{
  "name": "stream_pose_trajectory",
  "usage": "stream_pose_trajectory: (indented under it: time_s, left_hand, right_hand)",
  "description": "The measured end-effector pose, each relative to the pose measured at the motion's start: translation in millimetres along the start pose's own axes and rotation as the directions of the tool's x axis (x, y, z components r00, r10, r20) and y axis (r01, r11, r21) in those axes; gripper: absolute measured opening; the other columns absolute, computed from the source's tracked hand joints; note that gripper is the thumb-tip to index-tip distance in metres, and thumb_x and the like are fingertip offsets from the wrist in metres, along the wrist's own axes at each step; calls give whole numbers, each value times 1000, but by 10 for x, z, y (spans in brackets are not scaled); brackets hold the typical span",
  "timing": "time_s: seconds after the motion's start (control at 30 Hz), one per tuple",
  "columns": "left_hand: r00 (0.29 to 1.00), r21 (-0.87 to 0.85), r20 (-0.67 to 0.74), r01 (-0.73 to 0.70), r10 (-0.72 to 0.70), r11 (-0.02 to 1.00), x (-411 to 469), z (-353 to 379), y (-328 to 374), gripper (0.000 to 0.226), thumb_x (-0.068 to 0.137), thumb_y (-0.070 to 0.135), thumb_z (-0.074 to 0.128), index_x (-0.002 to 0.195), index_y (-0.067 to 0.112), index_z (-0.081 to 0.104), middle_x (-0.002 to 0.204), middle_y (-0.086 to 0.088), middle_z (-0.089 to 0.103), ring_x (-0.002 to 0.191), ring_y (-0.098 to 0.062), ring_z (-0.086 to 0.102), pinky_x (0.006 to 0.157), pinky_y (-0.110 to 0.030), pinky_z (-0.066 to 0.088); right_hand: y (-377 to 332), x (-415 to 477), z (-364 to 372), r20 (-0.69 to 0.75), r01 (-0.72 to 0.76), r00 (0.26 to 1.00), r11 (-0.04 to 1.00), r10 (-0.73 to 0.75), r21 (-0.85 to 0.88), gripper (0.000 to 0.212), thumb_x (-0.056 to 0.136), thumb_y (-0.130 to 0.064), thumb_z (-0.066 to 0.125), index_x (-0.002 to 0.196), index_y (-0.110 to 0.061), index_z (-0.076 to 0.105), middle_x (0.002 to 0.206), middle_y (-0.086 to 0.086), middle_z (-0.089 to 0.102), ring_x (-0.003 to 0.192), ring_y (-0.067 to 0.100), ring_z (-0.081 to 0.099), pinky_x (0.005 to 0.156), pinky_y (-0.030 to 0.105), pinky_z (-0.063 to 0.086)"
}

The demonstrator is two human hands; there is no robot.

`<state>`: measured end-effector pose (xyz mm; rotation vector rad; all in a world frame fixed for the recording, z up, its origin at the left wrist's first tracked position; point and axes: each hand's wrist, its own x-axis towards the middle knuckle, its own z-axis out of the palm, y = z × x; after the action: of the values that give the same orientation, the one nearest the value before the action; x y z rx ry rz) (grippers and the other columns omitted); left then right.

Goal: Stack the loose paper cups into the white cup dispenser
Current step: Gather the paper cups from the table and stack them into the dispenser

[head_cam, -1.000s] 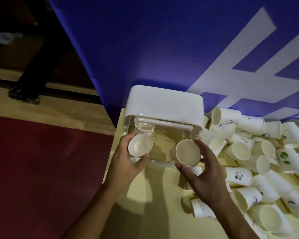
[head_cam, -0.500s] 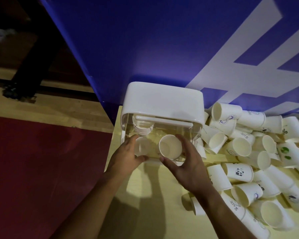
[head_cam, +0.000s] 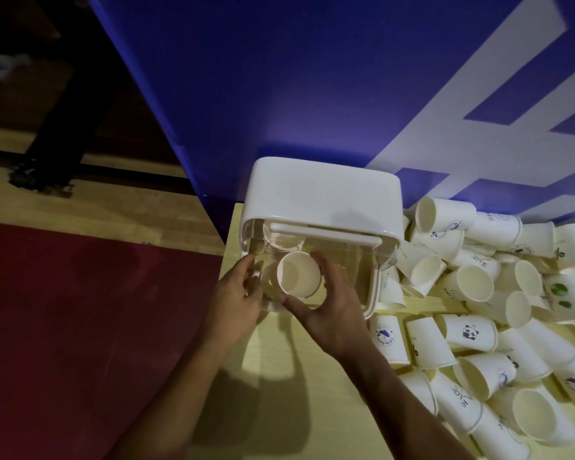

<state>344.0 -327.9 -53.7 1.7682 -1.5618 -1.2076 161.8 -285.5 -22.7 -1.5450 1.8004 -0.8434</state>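
Observation:
The white cup dispenser (head_cam: 322, 194) stands at the table's back left corner, its clear front facing me. Inside it, on the left, a short stack of cups (head_cam: 281, 239) shows through the plastic. My right hand (head_cam: 332, 313) grips a white paper cup (head_cam: 297, 273) at the dispenser's front, mouth towards me. My left hand (head_cam: 236, 293) is curled at the front left corner around a second cup (head_cam: 270, 282), which is mostly hidden behind the first. The two cups overlap. A pile of loose paper cups (head_cam: 472, 283) lies to the right.
The yellow table (head_cam: 279, 376) ends just left of the dispenser, above a red and wooden floor (head_cam: 80, 310). A blue wall with white lettering (head_cam: 312, 94) rises right behind the dispenser. Cups crowd the table's whole right side up to the dispenser.
Both hands moved inward at the dispenser's front. The right hand's cup shifted left and now overlaps the left hand's cup, which has slipped mostly out of sight.

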Motion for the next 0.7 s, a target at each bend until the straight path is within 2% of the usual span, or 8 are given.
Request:
stream_pose_trajectory:
  time_s: [0.03, 0.1, 0.17, 0.23, 0.27, 0.33, 0.5, 0.7]
  left_hand:
    - [1000, -12, -11, 16, -16, 1000, -1, -12, 43, 41, 103, 22, 54, 144, 27, 53, 126, 13, 64, 114, 0, 59, 85, -7, 41]
    - [999, -60, -15, 43, -44, 997, 11, -15, 118, 33, 106, 35, 47, 135, 27, 62, 118, 16, 67, 101, 9, 60, 76, 1, 38]
    - [999, -102, -9, 50, -51, 994, 16, 0, 160, 30, 106, 40, 45, 121, 28, 68, 98, 13, 71, 86, 11, 63, 69, -3, 44]
    - [999, -75, -3, 41, -41, 996, 36, 22, 170, 27, 106, 37, 46, 115, 25, 69, 84, 6, 70, 75, 2, 66, 68, -19, 54]
    - [1000, -51, 0, 30, -30, 998, 48, 41, 162, 26, 106, 34, 47, 114, 23, 69, 80, 3, 69, 72, 0, 65, 65, -20, 53]
    - [1000, -8, 3, 21, -21, 1000, 75, 77, 142, 25, 106, 26, 47, 111, 16, 70, 74, 1, 67, 66, 4, 63, 55, -10, 44]
    - [999, 48, -6, 42, -42, 998, 133, 98, 97, 28, 106, 19, 46, 122, 16, 69, 96, -2, 73, 69, 8, 62, 56, -3, 41]
    - [1000, 38, 13, 23, -23, 999, 125, 118, 97, 30, 105, 8, 46, 122, 14, 70, 98, 0, 71, 71, 18, 61, 56, -3, 43]
  right_hand:
    - [8, 7, 43, 6, -1, 1000, 1000, 1, -17, 82, 76, -55, 83, 144, -25, 48, 136, -14, 58, 122, -1, 49, 98, 10, 39]
    - [40, 26, 120, 16, -3, 1000, 999, 4, -45, 84, 75, -57, 83, 144, -23, 49, 137, -11, 59, 123, 4, 52, 97, 14, 41]
    - [65, 46, 190, 17, -16, 1000, 997, 17, -75, 85, 74, -61, 80, 142, -21, 51, 135, -7, 61, 121, 10, 54, 94, 21, 42]
    - [82, 69, 255, 10, -25, 1000, 994, 26, -104, 88, 71, -67, 74, 141, -19, 53, 132, -4, 63, 118, 14, 55, 93, 23, 41]
    - [92, 83, 285, 19, -35, 999, 993, 38, -110, 88, 70, -68, 73, 140, -19, 53, 131, -4, 63, 117, 15, 56, 93, 25, 43]
    - [107, 111, 323, 49, -54, 997, 992, 60, -117, 84, 71, -67, 74, 140, -24, 52, 130, -7, 62, 115, 14, 57, 93, 32, 50]
    - [106, 141, 361, 84, -72, 993, 987, 85, -147, 85, 73, -62, 81, 144, -30, 49, 136, -8, 61, 119, 13, 56, 92, 28, 46]
    - [143, 165, 419, 99, -121, 985, 979, 139, -165, 83, 70, -65, 81, 141, -37, 48, 133, -11, 63, 116, 14, 60, 96, 42, 52]
